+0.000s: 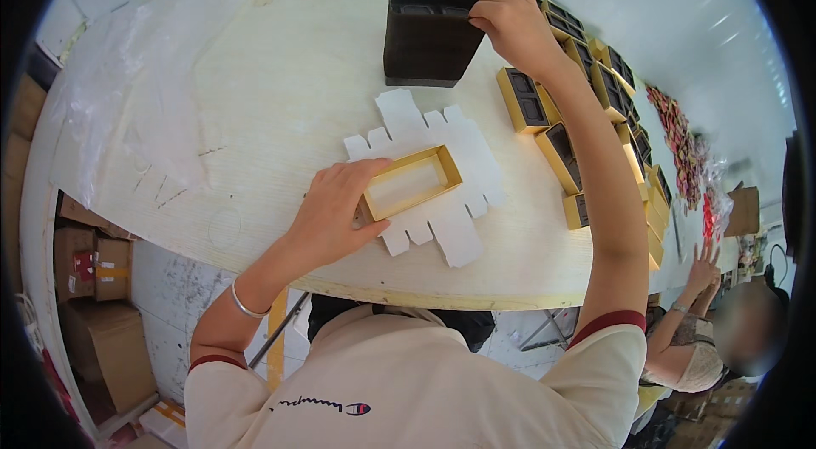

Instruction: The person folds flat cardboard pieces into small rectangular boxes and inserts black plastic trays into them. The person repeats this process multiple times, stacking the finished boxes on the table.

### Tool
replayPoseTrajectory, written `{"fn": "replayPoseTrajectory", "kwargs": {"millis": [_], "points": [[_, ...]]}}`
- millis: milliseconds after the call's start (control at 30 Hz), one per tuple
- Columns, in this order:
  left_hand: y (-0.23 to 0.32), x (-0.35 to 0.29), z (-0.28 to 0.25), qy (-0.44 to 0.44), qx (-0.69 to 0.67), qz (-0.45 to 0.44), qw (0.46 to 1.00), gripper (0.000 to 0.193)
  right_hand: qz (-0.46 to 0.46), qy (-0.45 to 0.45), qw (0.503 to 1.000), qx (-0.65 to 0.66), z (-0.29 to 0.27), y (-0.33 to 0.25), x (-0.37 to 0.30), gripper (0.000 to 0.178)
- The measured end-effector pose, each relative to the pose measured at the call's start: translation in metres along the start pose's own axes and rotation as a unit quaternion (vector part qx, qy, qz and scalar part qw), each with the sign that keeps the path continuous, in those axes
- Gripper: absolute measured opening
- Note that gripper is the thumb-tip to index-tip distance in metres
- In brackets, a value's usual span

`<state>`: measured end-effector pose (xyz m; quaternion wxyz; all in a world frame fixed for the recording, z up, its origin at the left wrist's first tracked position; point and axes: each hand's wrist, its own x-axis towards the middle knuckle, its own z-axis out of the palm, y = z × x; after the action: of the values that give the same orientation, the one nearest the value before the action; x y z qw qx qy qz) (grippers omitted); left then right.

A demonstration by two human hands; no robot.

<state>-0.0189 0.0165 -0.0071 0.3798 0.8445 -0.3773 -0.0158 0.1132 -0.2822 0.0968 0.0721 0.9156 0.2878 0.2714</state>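
Observation:
My left hand (pixel 334 209) grips the left end of an open gold box frame (pixel 448 167), thumb at the near side and fingers along the far side. Its middle shows pale, with no black insert in it. The box rests on flat white cardboard blanks (pixel 473 152) with notched flaps. Farther off stands a dark stack of black box inserts (pixel 429 45), recesses showing on top. My right hand (pixel 517 27) is closed at the stack's upper right corner, fingertips pinched on an insert's edge; how much of it they hold is hidden.
Gold boxes with black inserts (pixel 525 101) lie piled at the right, partly behind my right forearm. Clear plastic film (pixel 127 101) covers the table's left side. Small red items (pixel 676 139) are heaped far right. A co-worker (pixel 693 343) sits there. Cardboard cartons (pixel 106 347) stand below left.

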Motion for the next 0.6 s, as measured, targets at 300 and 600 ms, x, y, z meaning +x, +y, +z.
{"fn": "replayPoseTrajectory", "kwargs": {"millis": [300,600], "points": [[0.001,0.003,0.000,-0.011,0.003,0.011,1.000,0.073,0.084,0.139,0.965,0.206,-0.057,-0.010,-0.005,0.016],[0.006,0.019,0.000,-0.089,-0.101,0.013,0.991,0.082,0.414,-0.260,0.549,0.678,-0.070,-0.095,-0.159,0.029]]}}
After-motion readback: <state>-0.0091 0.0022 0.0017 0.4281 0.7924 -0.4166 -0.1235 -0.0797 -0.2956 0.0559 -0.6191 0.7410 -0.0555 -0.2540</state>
